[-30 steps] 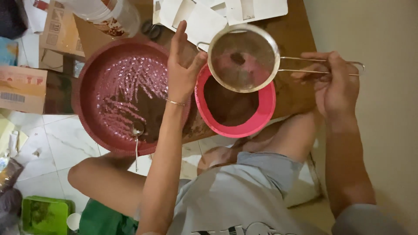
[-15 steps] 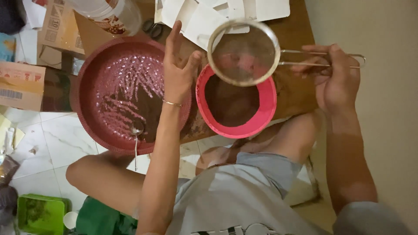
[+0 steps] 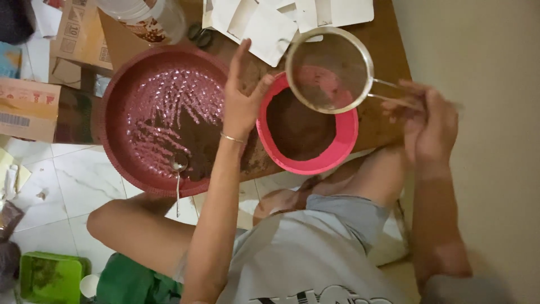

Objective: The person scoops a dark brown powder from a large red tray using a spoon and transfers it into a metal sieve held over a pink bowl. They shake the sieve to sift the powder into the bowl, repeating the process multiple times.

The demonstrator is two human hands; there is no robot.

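Clamped around the wire handle, my right hand [image 3: 430, 124] holds the sieve [image 3: 329, 70] over the pink bowl [image 3: 337, 155]; grip is motion-blurred, fingers hard to separate. Left hand [image 3: 242, 98] is open, flat, fingers spread, sitting between the big red basin [image 3: 112, 112] and the bowl, palm edge near the sieve rim, contact unclear. Sieve is round metal mesh dusted with brown powder, bowl showing pink through it. Brown powder fills the bowl. Spoon [image 3: 178, 174] lies in the basin, handle past the rim. Jar [image 3: 143, 17] and papers [image 3: 270, 25] on the tabletop are cut off at the top edge
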